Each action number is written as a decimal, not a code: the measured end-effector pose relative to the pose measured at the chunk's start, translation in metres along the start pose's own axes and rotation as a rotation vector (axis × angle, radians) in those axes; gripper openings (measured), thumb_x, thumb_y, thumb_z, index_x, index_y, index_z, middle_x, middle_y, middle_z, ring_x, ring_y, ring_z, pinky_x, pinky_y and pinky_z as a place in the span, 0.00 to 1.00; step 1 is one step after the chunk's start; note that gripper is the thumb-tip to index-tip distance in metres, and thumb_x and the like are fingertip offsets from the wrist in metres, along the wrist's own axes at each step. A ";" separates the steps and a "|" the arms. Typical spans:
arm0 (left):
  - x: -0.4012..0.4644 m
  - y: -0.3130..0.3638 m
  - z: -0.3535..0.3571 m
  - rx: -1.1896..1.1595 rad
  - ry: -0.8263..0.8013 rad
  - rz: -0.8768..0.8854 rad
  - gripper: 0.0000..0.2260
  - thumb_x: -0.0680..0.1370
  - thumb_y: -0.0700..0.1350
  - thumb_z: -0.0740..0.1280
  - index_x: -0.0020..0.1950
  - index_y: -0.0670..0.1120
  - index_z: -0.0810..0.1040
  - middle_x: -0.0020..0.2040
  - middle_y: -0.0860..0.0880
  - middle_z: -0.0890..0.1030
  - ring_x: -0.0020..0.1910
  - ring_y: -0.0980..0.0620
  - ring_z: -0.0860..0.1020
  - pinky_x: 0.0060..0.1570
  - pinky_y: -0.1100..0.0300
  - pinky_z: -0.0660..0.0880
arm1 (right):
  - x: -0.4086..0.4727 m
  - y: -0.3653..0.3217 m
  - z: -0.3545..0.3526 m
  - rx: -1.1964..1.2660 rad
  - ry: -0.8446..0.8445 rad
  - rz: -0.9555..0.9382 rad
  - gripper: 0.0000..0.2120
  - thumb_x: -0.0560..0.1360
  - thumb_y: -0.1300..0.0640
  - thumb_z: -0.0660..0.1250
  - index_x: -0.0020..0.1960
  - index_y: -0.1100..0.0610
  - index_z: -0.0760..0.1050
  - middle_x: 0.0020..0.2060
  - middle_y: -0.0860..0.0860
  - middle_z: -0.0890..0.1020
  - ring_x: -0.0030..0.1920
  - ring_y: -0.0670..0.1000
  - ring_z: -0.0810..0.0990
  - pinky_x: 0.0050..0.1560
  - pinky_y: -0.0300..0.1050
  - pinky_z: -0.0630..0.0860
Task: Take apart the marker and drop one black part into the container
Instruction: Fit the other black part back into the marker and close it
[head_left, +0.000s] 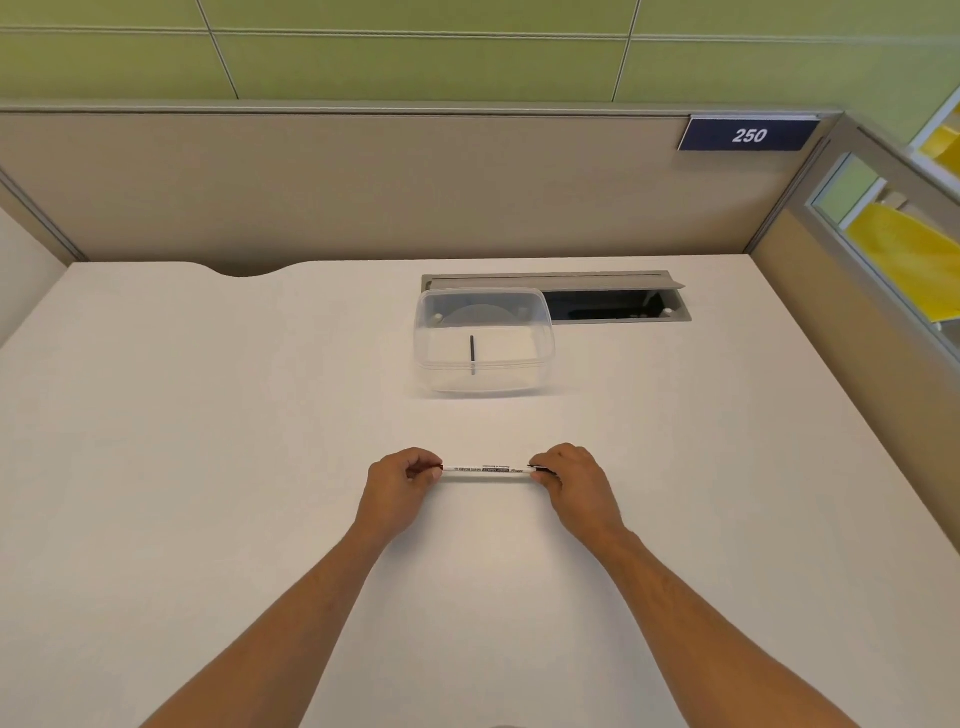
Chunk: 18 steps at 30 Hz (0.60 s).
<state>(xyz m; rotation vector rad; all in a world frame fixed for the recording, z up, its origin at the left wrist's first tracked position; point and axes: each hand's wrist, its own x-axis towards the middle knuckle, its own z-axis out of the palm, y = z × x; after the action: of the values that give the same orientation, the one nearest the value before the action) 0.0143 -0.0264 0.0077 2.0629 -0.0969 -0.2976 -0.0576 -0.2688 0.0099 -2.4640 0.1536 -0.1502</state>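
A thin white marker (487, 469) with black print lies level between my two hands, just above the white desk. My left hand (400, 483) pinches its left end. My right hand (571, 480) pinches its right end, where a bit of black shows between the fingers. Both ends are hidden by my fingers. Farther back stands a clear plastic container (540, 358) without a lid. Inside it lies a thin black stick-like part (472, 354), pointing away from me.
Behind the container is a grey cable hatch (618, 305) with its lid raised, set into the white desk (208, 415). Beige partition walls close off the back and right side. A blue sign reading 250 (748, 135) hangs on the back partition.
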 end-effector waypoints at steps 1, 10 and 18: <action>0.003 -0.001 0.001 0.029 0.011 0.010 0.05 0.74 0.36 0.71 0.45 0.45 0.84 0.40 0.53 0.83 0.38 0.63 0.78 0.40 0.77 0.70 | 0.002 0.001 0.002 -0.014 0.002 0.003 0.07 0.76 0.61 0.66 0.51 0.57 0.80 0.45 0.52 0.80 0.48 0.52 0.73 0.46 0.46 0.73; 0.019 -0.009 0.012 0.195 0.012 0.075 0.06 0.75 0.35 0.69 0.46 0.44 0.84 0.41 0.51 0.82 0.42 0.51 0.79 0.43 0.65 0.70 | 0.016 0.007 0.013 -0.009 0.019 0.008 0.06 0.74 0.65 0.67 0.49 0.60 0.81 0.42 0.54 0.81 0.48 0.56 0.73 0.45 0.47 0.72; 0.021 -0.013 0.017 0.309 0.059 0.170 0.06 0.76 0.36 0.67 0.49 0.43 0.83 0.45 0.46 0.81 0.43 0.52 0.76 0.46 0.61 0.69 | 0.020 0.012 0.019 -0.037 0.036 -0.028 0.06 0.74 0.66 0.67 0.49 0.61 0.81 0.42 0.55 0.81 0.48 0.58 0.74 0.46 0.49 0.73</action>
<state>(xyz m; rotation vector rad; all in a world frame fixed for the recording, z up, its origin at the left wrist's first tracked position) 0.0296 -0.0386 -0.0148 2.3498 -0.2969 -0.1215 -0.0357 -0.2692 -0.0110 -2.5023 0.1382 -0.2061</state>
